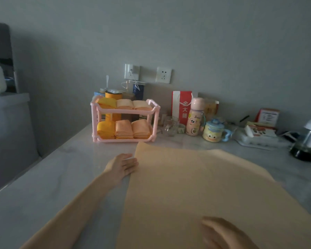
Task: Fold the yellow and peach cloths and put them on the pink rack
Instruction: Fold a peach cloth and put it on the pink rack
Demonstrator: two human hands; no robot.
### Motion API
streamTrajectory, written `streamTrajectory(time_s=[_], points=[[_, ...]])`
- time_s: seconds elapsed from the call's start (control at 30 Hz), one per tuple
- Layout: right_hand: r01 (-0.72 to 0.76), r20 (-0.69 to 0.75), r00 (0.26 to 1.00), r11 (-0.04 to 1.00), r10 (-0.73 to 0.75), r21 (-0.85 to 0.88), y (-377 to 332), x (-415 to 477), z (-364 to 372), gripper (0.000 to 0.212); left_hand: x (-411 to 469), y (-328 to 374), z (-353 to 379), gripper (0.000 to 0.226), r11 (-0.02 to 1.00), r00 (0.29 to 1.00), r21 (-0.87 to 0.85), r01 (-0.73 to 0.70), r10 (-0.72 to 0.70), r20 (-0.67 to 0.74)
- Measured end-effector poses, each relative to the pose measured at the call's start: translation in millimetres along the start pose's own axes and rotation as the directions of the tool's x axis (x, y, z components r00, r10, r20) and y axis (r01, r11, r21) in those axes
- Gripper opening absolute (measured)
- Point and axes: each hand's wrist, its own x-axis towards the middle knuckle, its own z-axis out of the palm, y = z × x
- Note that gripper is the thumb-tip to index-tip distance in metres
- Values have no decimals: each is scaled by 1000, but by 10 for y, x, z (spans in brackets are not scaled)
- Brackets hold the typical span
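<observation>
A large peach cloth (pixel 196 191) lies spread flat on the marble counter in front of me. My left hand (pixel 123 166) rests beside its far left corner, fingers straight and touching the cloth's edge. My right hand (pixel 223 232) lies flat on the cloth near its front edge, fingers relaxed. Behind the cloth stands the pink two-tier rack (pixel 94 123). Its top shelf holds a folded yellow cloth (pixel 107 102) and two folded peach cloths (pixel 133 104). The lower shelf holds a folded yellow stack (pixel 106 129) and peach stacks (pixel 132 129).
Against the wall stand jars and a yellow canister (pixel 113 96), a red paper bag (pixel 180 106), a pink bottle (pixel 194 116), a duck mug (pixel 213 131), a glass (pixel 171 125), boxes (pixel 260 131) and a kettle (pixel 307 139). The counter's left edge (pixel 14 184) drops off beside a grey cabinet.
</observation>
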Motion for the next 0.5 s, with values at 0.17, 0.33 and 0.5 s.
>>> streamTrajectory(time_s=[0.17,0.33,0.5], points=[[55,-94,993,991,-67,-122,78,-488,-154,46,-666,-356,375,23,401,836,758,-514,432,338],[17,-26,1000,999,-18,-47,23,-663,-222,41,-1807,-885,581,58,151,675,662,-735,264,689],[2,4,1000,999,-2,-44,-11,-702,-257,44,-2300,-1166,291,104,-132,687,696,-705,113,718]])
